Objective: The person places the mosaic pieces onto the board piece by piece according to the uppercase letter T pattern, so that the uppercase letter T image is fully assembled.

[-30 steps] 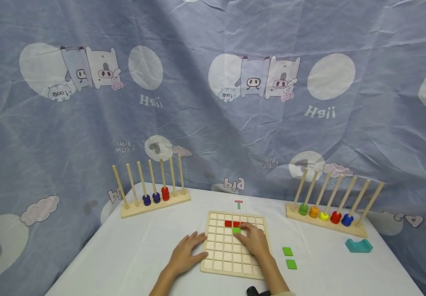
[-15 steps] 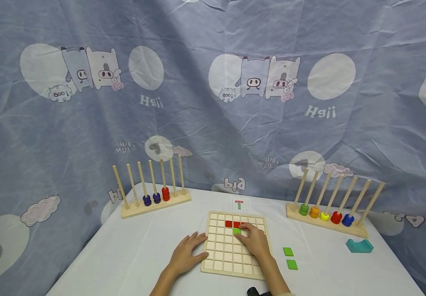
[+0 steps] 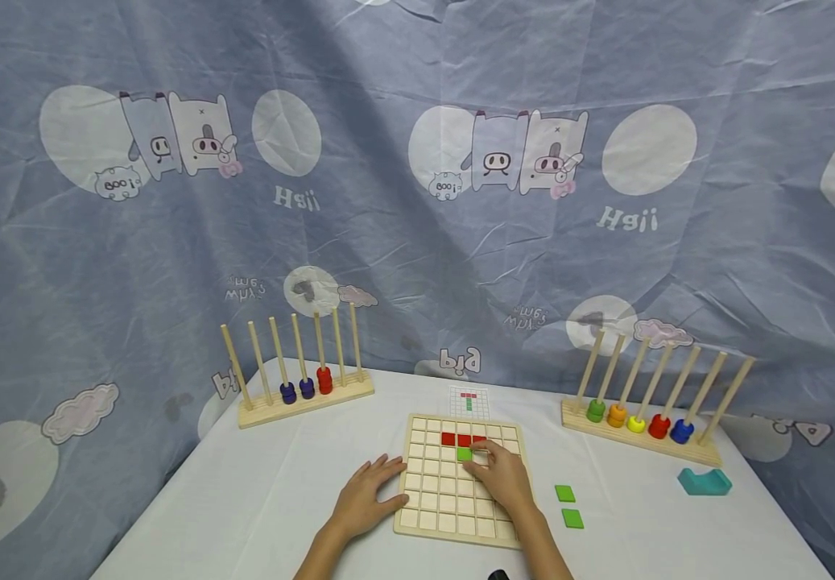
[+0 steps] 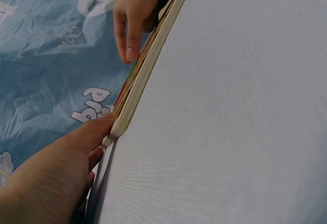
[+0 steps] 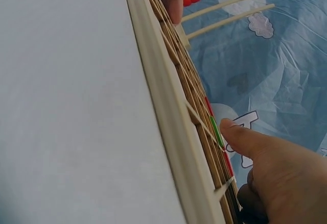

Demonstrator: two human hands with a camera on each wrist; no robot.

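A wooden grid board [image 3: 453, 536] lies on the white table, with red square tiles [image 3: 448, 439] in a row across its upper part. One green tile [image 3: 464, 454] sits in the cell just below the middle red one. Over the board, my right hand [image 3: 506, 477] has its thumb and index finger apart beside that green tile, pinching nothing. My left hand [image 3: 362, 495] rests with spread fingers against the board's left edge; in the left wrist view its thumb touches the board's rim [image 4: 134, 99]. Two loose green tiles [image 3: 565, 493] lie right of the board.
Behind the board is a small pattern card [image 3: 469, 400] showing a red and green T. Wooden peg stands with coloured beads stand at the back left [image 3: 305, 411] and back right [image 3: 642, 436]. A teal curved block [image 3: 704, 482] lies at the right. A printed cloth hangs behind.
My right hand's fingertips have drawn slightly right and away from the green tile, uncovering more of it and of the rightmost red tile. The left hand has stayed in place.
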